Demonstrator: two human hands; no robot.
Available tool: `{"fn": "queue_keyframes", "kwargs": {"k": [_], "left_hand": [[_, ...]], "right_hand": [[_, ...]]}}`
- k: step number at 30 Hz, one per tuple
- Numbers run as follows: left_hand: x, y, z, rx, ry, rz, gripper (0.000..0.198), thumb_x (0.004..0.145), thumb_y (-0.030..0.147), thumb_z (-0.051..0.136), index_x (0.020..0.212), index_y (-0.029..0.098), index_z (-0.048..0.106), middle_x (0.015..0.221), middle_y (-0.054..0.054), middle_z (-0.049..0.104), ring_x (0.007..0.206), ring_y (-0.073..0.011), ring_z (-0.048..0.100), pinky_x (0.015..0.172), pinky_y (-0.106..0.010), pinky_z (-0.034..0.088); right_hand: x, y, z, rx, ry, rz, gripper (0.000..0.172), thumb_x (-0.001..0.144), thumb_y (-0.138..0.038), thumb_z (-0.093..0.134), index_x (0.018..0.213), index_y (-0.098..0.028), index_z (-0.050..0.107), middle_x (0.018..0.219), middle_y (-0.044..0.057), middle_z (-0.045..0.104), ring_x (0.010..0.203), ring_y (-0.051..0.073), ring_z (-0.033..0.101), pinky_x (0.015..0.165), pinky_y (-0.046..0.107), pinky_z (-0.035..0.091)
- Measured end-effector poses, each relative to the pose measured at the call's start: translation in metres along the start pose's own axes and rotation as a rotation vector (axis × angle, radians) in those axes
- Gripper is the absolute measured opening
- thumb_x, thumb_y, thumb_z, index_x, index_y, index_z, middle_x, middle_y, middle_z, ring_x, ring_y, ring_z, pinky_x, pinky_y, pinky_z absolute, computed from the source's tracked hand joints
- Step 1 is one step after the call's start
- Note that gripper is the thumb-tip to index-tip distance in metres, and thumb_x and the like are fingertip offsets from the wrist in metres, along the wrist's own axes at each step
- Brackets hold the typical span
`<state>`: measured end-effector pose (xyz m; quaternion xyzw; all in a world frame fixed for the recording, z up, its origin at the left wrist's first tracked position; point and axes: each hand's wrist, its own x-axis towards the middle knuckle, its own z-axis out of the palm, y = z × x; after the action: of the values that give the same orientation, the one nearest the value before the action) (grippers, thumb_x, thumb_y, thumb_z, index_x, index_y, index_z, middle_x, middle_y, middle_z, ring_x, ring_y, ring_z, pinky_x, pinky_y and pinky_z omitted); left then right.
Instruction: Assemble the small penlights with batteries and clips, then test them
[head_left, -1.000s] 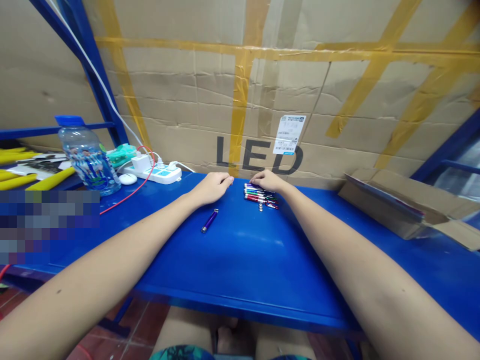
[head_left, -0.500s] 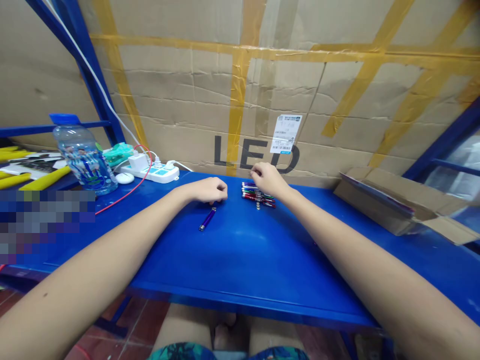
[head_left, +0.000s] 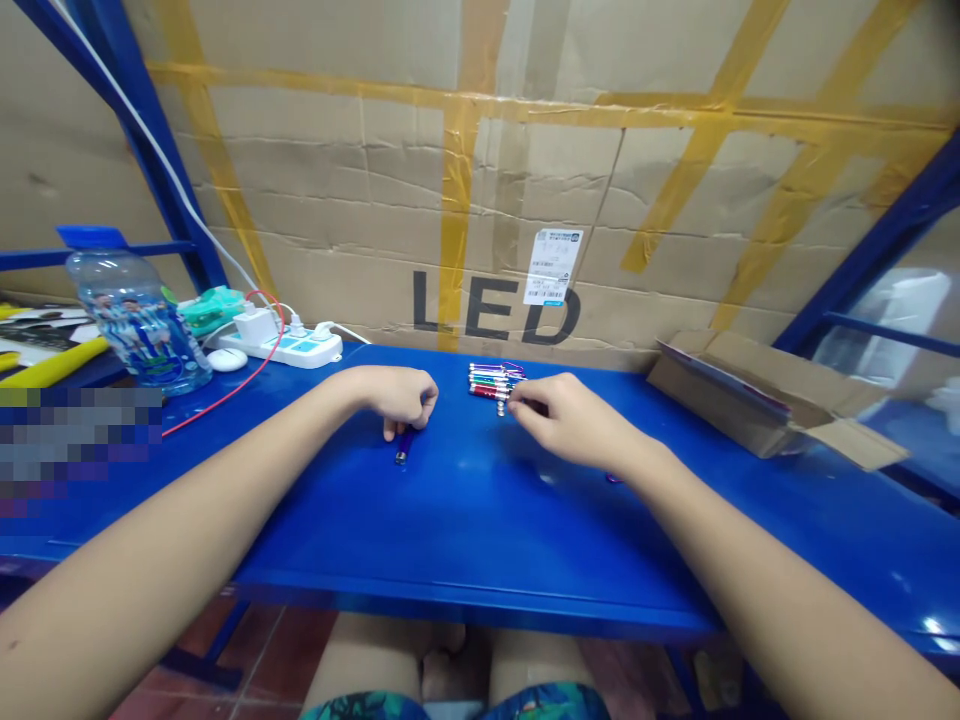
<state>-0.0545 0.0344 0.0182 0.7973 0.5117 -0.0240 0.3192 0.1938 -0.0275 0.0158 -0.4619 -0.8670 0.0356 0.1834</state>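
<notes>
My left hand [head_left: 405, 397] is closed, its fingers curled down around the upper part of a slim purple metal tube [head_left: 403, 447] like a penlight. The tube's silver end pokes out toward me, low over the blue table. My right hand [head_left: 566, 415] has thumb and forefinger drawn together beside a few small silver button cells [head_left: 501, 408]. Whether its fingertips hold anything is too small to tell. Just behind the cells, several similar tubes [head_left: 487, 380] in red, green, blue and purple lie side by side, partly hidden by the right fingers.
A water bottle [head_left: 139, 310], a white power strip [head_left: 292, 345] and a red cable [head_left: 232, 400] are on the left. An open cardboard box [head_left: 727, 400] stands at right. Behind the blue table [head_left: 465, 540] rises a large taped carton [head_left: 337, 200]. A small purple item [head_left: 614, 478] lies below my right wrist.
My left hand has come down onto the purple tube. My right hand has moved from above the row of tubes toward me, beside the button cells. The view has shifted slightly.
</notes>
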Motion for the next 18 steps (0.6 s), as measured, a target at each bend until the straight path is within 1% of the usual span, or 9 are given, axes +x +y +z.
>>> {"fn": "queue_keyframes", "kwargs": {"k": [2, 5, 6, 9, 11, 13, 16, 18], "left_hand": [[0.005, 0.007, 0.009, -0.068, 0.06, 0.019, 0.008, 0.063, 0.016, 0.063, 0.064, 0.019, 0.056, 0.056, -0.003, 0.065, 0.044, -0.0198, 0.062, 0.044, -0.026, 0.044], [0.015, 0.025, 0.028, -0.148, 0.234, 0.003, 0.006, 0.068, 0.015, 0.061, 0.067, 0.018, 0.055, 0.055, 0.0, 0.064, 0.042, -0.0159, 0.06, 0.046, -0.024, 0.043], [0.018, 0.032, 0.035, -0.157, 0.301, 0.001, 0.007, 0.069, 0.015, 0.06, 0.069, 0.018, 0.055, 0.055, 0.0, 0.063, 0.042, -0.0154, 0.06, 0.046, -0.024, 0.043], [0.027, 0.05, 0.052, -0.119, 0.42, 0.073, 0.008, 0.072, 0.013, 0.059, 0.069, 0.019, 0.054, 0.06, -0.001, 0.064, 0.045, -0.0157, 0.058, 0.051, -0.028, 0.045], [0.031, 0.055, 0.058, -0.107, 0.46, 0.142, 0.008, 0.074, 0.013, 0.058, 0.069, 0.019, 0.056, 0.063, -0.002, 0.065, 0.05, -0.0167, 0.059, 0.056, -0.03, 0.046], [0.034, 0.055, 0.059, -0.146, 0.463, 0.171, 0.009, 0.075, 0.014, 0.058, 0.069, 0.019, 0.057, 0.062, -0.001, 0.064, 0.051, -0.0165, 0.059, 0.056, -0.03, 0.046], [0.036, 0.049, 0.055, -0.253, 0.431, 0.152, 0.009, 0.075, 0.011, 0.057, 0.07, 0.019, 0.056, 0.057, 0.001, 0.061, 0.044, -0.0139, 0.055, 0.05, -0.027, 0.043], [0.034, 0.043, 0.049, -0.244, 0.435, 0.135, 0.01, 0.072, 0.009, 0.057, 0.072, 0.018, 0.057, 0.056, 0.001, 0.06, 0.044, -0.0126, 0.054, 0.049, -0.026, 0.042]], "right_hand": [[0.002, 0.006, -0.007, -0.008, 0.046, 0.057, 0.025, 0.09, -0.023, 0.046, 0.072, -0.019, 0.063, 0.07, 0.005, 0.065, 0.062, 0.016, 0.049, 0.058, 0.03, 0.027], [0.004, 0.015, -0.012, -0.026, 0.105, 0.113, 0.028, 0.089, -0.024, 0.045, 0.069, -0.019, 0.064, 0.067, 0.005, 0.063, 0.061, 0.016, 0.047, 0.057, 0.031, 0.026], [0.005, 0.018, -0.012, -0.029, 0.119, 0.129, 0.027, 0.088, -0.024, 0.045, 0.069, -0.019, 0.064, 0.066, 0.005, 0.063, 0.061, 0.016, 0.047, 0.057, 0.031, 0.026], [0.006, 0.025, -0.01, -0.016, 0.123, 0.162, 0.026, 0.086, -0.023, 0.046, 0.068, -0.019, 0.064, 0.067, 0.006, 0.065, 0.061, 0.016, 0.047, 0.057, 0.031, 0.026], [0.007, 0.029, -0.008, -0.002, 0.103, 0.162, 0.025, 0.085, -0.021, 0.046, 0.067, -0.019, 0.064, 0.067, 0.006, 0.065, 0.061, 0.017, 0.047, 0.058, 0.031, 0.025], [0.008, 0.03, -0.006, 0.002, 0.084, 0.157, 0.024, 0.083, -0.019, 0.046, 0.065, -0.019, 0.063, 0.067, 0.006, 0.065, 0.061, 0.017, 0.047, 0.058, 0.031, 0.025], [0.007, 0.026, -0.001, 0.006, 0.052, 0.155, 0.024, 0.084, -0.02, 0.047, 0.064, -0.019, 0.06, 0.067, 0.006, 0.065, 0.06, 0.016, 0.046, 0.057, 0.031, 0.025], [0.007, 0.02, 0.005, 0.031, 0.023, 0.145, 0.025, 0.087, -0.026, 0.048, 0.066, -0.019, 0.06, 0.07, 0.007, 0.066, 0.061, 0.016, 0.049, 0.056, 0.03, 0.026]]}}
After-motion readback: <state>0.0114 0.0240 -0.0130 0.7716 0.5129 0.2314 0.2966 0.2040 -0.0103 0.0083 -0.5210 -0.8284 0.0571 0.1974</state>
